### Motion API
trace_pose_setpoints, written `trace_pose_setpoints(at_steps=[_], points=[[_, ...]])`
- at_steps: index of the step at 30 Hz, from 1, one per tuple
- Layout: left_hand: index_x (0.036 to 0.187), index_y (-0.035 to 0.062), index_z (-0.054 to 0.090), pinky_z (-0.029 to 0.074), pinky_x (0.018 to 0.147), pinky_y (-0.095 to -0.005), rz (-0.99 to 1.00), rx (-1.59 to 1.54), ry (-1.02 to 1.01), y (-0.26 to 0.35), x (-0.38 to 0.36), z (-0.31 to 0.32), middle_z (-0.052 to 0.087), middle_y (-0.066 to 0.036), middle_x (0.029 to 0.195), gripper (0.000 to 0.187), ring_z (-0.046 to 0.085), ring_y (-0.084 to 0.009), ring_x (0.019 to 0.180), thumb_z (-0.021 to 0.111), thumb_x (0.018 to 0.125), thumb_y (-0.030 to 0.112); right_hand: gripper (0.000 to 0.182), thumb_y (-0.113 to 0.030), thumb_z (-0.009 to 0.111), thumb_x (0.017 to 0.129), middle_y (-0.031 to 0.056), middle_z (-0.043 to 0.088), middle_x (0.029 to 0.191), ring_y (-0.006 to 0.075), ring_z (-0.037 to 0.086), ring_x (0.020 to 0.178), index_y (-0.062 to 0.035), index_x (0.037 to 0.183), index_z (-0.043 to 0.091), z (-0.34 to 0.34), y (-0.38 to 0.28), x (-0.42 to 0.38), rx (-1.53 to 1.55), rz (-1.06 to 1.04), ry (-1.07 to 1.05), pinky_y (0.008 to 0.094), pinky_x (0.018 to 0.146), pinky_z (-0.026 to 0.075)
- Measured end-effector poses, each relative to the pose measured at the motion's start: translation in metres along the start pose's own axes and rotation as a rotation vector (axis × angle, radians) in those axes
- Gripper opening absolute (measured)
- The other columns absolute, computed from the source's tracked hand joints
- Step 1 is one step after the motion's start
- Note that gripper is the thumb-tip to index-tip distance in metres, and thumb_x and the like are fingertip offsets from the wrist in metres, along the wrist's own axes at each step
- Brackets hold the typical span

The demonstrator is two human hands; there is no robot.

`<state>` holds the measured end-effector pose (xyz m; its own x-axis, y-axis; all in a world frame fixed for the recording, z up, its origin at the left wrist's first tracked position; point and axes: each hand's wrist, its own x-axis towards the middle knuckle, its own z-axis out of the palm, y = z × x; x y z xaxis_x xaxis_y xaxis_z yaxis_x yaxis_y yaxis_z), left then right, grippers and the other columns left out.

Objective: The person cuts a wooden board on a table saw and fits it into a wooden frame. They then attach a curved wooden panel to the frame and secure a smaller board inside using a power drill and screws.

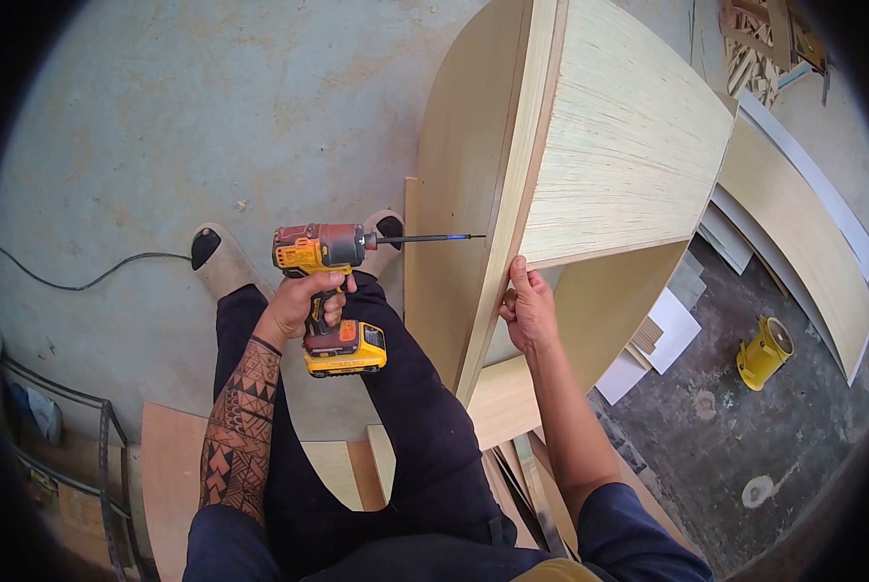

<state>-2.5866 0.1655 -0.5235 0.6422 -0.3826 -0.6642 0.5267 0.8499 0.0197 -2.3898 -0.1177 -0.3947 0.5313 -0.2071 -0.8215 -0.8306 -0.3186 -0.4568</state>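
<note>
My left hand point(308, 299) is wrapped round the grip of a yellow and black cordless impact driver point(320, 247). A long, thin driver bit point(425, 238) sticks out to the right, its tip overlapping the side of a pale plywood cabinet point(464, 184) in this view. With the thumb on the cabinet's front edge and the fingers curled in, my right hand point(530, 306) grips the frame at the corner of an opening. Above that hand, a light wood panel point(628, 136) covers the upper part of the cabinet.
Curved boards point(793, 204) lean at the right, near a yellow cylindrical object point(766, 353) on the dark floor. A black cable point(85, 286) runs along the floor at left. Below it stands a dark metal frame point(105, 456). Wood scraps point(755, 58) lie at the top right.
</note>
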Motion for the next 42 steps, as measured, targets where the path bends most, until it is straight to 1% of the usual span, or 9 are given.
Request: trace_pose_setpoints(at_steps=[7,12,19,21,25,31,37,39,42], points=[[0.103,-0.0001,0.066,0.046,0.055,-0.0285,-0.014,-0.025,-0.041,-0.001,0.001,-0.002,0.051,-0.001,0.067,0.027,0.050,-0.0120,0.055,0.067,0.096,0.026,0.037,-0.049,0.069,0.101,-0.0095,0.051,0.073,0.0025,0.032,0.051,-0.0141,0.100,0.056,-0.001,0.000,-0.002,-0.014,-0.006,-0.013,0.0217,0.047,0.029],[0.102,-0.0002,0.065,0.047,0.056,-0.0294,-0.029,-0.026,-0.034,-0.003,0.002,-0.002,0.051,-0.001,0.066,0.026,0.051,-0.0128,0.055,0.067,0.096,0.025,0.036,-0.048,0.068,0.102,-0.0093,0.053,0.075,0.0022,0.032,0.051,-0.0140,0.099,0.056,-0.002,0.002,0.002,-0.011,0.004,-0.008,0.0214,0.047,0.029],[0.103,-0.0001,0.064,0.050,0.057,-0.0308,-0.042,-0.033,-0.036,-0.001,0.002,0.001,0.051,-0.002,0.066,0.026,0.052,-0.0139,0.055,0.068,0.096,0.024,0.037,-0.048,0.068,0.102,-0.0090,0.052,0.074,0.0023,0.032,0.051,-0.0141,0.099,0.054,0.004,0.002,-0.002,-0.019,0.005,-0.001,0.0216,0.047,0.029],[0.103,-0.0003,0.064,0.049,0.057,-0.0308,-0.048,-0.034,-0.038,-0.003,0.003,0.001,0.051,-0.002,0.066,0.026,0.052,-0.0139,0.055,0.068,0.097,0.024,0.046,-0.051,0.069,0.100,-0.0057,0.053,0.072,0.0033,0.031,0.048,-0.0074,0.101,0.056,0.003,0.004,-0.002,-0.011,-0.030,-0.010,0.0237,0.045,0.029],[0.103,-0.0008,0.064,0.049,0.058,-0.0308,-0.063,-0.046,-0.048,-0.002,0.003,0.002,0.050,-0.002,0.066,0.026,0.052,-0.0136,0.056,0.068,0.097,0.024,0.045,-0.051,0.068,0.101,-0.0059,0.054,0.073,0.0032,0.031,0.048,-0.0071,0.103,0.058,0.003,0.006,-0.002,-0.006,-0.027,-0.013,0.0238,0.045,0.029],[0.103,-0.0010,0.064,0.048,0.058,-0.0308,-0.033,-0.029,-0.029,-0.003,0.003,0.007,0.050,-0.002,0.067,0.027,0.050,-0.0135,0.056,0.067,0.098,0.025,0.046,-0.051,0.068,0.101,-0.0057,0.052,0.073,0.0031,0.031,0.048,-0.0074,0.102,0.056,0.007,0.007,-0.003,-0.028,-0.019,0.005,0.0239,0.045,0.029],[0.103,-0.0011,0.064,0.049,0.058,-0.0308,-0.063,-0.023,-0.055,-0.001,0.003,0.007,0.050,-0.002,0.067,0.027,0.051,-0.0135,0.056,0.067,0.098,0.026,0.046,-0.052,0.069,0.100,-0.0060,0.052,0.072,0.0034,0.032,0.048,-0.0080,0.100,0.055,0.011,0.004,-0.007,-0.034,-0.016,-0.003,0.0242,0.046,0.031],[0.103,-0.0011,0.064,0.049,0.058,-0.0310,-0.055,-0.017,-0.054,-0.001,0.003,0.008,0.050,-0.002,0.067,0.028,0.051,-0.0136,0.056,0.067,0.098,0.026,0.038,-0.050,0.069,0.101,-0.0096,0.045,0.069,0.0027,0.033,0.052,-0.0143,0.099,0.054,0.015,0.003,-0.011,-0.028,0.008,0.000,0.0221,0.048,0.030],[0.104,-0.0011,0.064,0.050,0.057,-0.0311,-0.034,-0.020,-0.044,-0.003,0.004,0.011,0.050,-0.002,0.067,0.028,0.052,-0.0139,0.056,0.067,0.099,0.026,0.038,-0.050,0.069,0.101,-0.0099,0.045,0.069,0.0026,0.033,0.052,-0.0144,0.099,0.054,0.015,0.003,-0.010,-0.028,0.017,0.008,0.0221,0.049,0.031]])
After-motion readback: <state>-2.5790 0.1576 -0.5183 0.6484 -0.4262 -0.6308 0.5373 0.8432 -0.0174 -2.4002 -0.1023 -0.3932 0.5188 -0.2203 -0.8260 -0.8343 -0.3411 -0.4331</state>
